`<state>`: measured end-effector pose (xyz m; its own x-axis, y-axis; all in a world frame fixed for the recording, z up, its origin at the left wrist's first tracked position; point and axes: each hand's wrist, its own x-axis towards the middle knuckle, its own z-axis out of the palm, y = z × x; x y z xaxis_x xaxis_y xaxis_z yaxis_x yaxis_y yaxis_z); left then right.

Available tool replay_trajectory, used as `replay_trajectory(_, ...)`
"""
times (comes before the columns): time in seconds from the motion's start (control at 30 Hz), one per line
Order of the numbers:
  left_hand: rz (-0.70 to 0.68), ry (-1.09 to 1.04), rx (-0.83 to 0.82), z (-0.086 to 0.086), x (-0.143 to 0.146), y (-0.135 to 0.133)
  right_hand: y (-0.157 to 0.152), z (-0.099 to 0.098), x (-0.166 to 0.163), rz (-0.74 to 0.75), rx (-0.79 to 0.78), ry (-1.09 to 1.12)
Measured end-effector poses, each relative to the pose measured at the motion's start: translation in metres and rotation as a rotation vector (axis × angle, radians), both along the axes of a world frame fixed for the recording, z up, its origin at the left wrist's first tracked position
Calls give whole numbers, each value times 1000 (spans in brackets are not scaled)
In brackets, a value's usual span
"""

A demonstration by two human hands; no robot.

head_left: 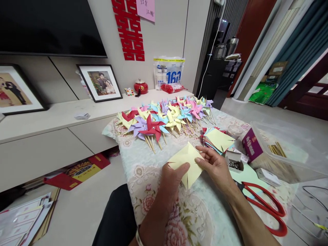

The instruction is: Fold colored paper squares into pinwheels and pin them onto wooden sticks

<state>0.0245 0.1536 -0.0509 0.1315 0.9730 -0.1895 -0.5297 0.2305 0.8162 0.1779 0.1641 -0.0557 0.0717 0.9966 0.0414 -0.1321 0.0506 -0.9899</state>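
A yellow paper square (188,160) with cut corners is held above the floral tablecloth (143,164). My left hand (170,186) pinches its near left corner, thumb on top. My right hand (215,165) grips its right side, fingers curled over a folded flap. Just right of it lies a stack of cut coloured paper squares (217,140), yellow on top. Behind, a row of finished paper pinwheels (164,118) on wooden sticks lies across the table.
Red-handled scissors (266,208) lie at the right. A small box of pins (234,162), a purple box (251,143) and a clear plastic bin with sticks (284,153) stand nearby. A low cabinet (51,136) with framed photos runs along the left.
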Motion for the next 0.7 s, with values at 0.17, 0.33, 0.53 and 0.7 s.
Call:
replay_trajectory(0.17,23,-15,-9,0,1,1,2,-3,0,-24,-5,31)
replay_trajectory(0.33,27,-52,-23,-1,1,0,1,2,-1,-21,-29,25)
replay_trajectory(0.53,21,-55,21,-2,1,-2,0,0,0,4,-15,44)
replay_trajectory(0.7,27,-27,-10,-1,1,-2,1,4,0,-22,-38,43)
